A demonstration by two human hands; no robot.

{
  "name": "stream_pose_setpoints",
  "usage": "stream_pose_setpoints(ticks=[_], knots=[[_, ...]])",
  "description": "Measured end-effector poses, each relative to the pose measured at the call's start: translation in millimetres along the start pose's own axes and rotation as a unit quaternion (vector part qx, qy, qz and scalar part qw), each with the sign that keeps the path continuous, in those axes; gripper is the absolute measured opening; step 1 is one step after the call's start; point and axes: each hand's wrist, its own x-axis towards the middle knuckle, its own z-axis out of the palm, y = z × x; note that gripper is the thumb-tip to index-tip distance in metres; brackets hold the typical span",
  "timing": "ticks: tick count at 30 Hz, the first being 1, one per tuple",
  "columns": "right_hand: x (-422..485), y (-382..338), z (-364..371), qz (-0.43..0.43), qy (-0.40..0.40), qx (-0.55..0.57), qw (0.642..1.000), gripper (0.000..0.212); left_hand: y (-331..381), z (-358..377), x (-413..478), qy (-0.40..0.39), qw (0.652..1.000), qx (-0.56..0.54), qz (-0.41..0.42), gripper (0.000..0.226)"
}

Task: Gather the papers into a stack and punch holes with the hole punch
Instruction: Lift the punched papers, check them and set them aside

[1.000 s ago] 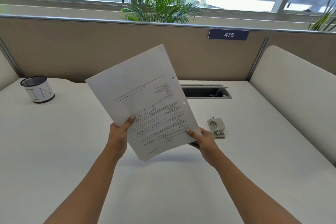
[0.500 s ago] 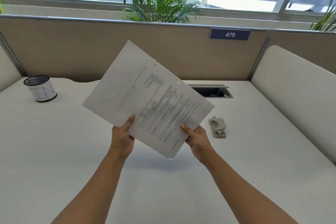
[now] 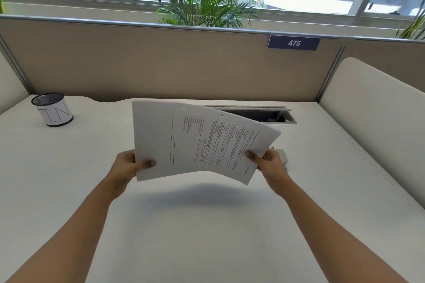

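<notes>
With left hand (image 3: 128, 164) and right hand (image 3: 271, 161) pinching opposite ends of the punched paper stack (image 3: 197, 142), best lowered flat, edges squared, left of the hole punch (image 3: 282, 156).

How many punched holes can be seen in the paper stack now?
2, both near the far edge of the paper stack: one faint toward the left, one dark further right. More may be hidden.

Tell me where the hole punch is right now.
In the head view, the hole punch sits on the desk to the right, mostly hidden behind the right hand and the held papers.
</notes>
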Motion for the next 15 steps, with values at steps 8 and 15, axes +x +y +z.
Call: stream_pose_setpoints(ticks=[8,15], knots=[[0,3,9,0.011,-0.004,-0.037,0.999,0.018,-14,7,0,0.043,0.999,-0.001,-0.003,0.029],[0,11,4,0.023,-0.007,-0.071,0.997,0.034,-16,10,-3,0.036,0.999,-0.006,-0.001,0.024]])
